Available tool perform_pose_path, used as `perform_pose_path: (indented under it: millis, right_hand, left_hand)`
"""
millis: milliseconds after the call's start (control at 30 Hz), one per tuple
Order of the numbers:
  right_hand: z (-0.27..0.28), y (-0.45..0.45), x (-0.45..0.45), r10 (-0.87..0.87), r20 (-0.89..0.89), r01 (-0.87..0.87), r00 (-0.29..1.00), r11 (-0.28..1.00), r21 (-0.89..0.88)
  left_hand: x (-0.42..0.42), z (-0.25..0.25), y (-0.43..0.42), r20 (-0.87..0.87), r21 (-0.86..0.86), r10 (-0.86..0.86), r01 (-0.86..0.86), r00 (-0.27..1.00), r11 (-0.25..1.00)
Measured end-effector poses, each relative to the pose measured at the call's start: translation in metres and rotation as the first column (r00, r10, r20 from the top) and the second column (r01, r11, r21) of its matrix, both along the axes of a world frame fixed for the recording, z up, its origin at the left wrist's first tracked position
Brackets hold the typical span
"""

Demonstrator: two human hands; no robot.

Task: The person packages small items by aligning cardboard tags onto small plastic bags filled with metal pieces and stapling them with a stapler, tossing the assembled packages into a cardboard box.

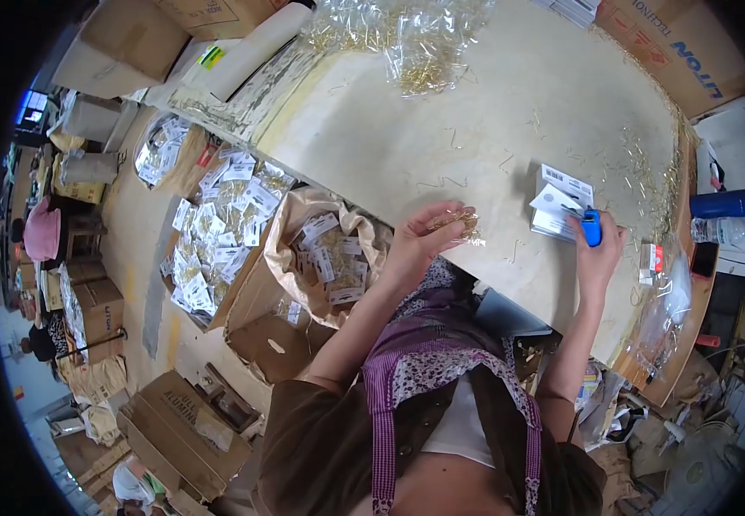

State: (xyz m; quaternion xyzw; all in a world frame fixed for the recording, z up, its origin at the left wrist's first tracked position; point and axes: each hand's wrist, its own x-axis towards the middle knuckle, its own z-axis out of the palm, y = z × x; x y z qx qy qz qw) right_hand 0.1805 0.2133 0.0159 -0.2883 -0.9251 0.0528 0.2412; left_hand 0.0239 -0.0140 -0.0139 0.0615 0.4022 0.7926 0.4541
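Observation:
My left hand is closed on a small clear bag of gold-coloured wire pieces, held over the table's near edge. My right hand grips a blue stapler. The stapler's front end meets a stack of white printed cards on the table, and a finger rests by the top card. Whether the jaws touch the card I cannot tell. Loose gold wire hooks lie scattered on the pale tabletop.
Clear bags of gold wire pieces lie at the table's far side. Left below stand a box of carded packs and a paper-lined carton with more. A staple box and a blue bottle are at right. Other people sit far left.

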Motion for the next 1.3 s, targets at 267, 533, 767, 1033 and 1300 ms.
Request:
perform_pose_path:
  millis: [267,533,767,1033,1300]
  right_hand:
    - [0.032,-0.044,-0.038,0.013,-0.112,-0.099,0.994,0.572,-0.814]
    - [0.020,-0.063,-0.069,0.203,-0.116,-0.215,0.972,0.583,-0.783]
    - [0.013,-0.072,-0.081,0.091,-0.302,-0.299,0.949,0.563,-0.771]
    - [0.002,-0.078,-0.087,-0.216,-0.458,-0.358,0.863,0.378,-0.854]
    - [-0.016,-0.083,-0.083,-0.284,-0.548,-0.334,0.787,0.550,-0.765]
  left_hand:
    - [0.007,0.009,-0.002,-0.092,-0.151,-0.050,0.036,0.994,0.988]
    - [0.012,-0.007,0.000,-0.130,-0.145,-0.154,0.135,0.979,0.980]
    - [0.020,-0.005,0.001,-0.214,-0.180,0.035,-0.074,0.976,0.981]
    - [0.041,-0.001,0.010,-0.346,-0.192,0.145,-0.221,0.927,0.956]
    - [0.051,-0.006,0.010,-0.364,-0.248,0.079,-0.179,0.928,0.952]
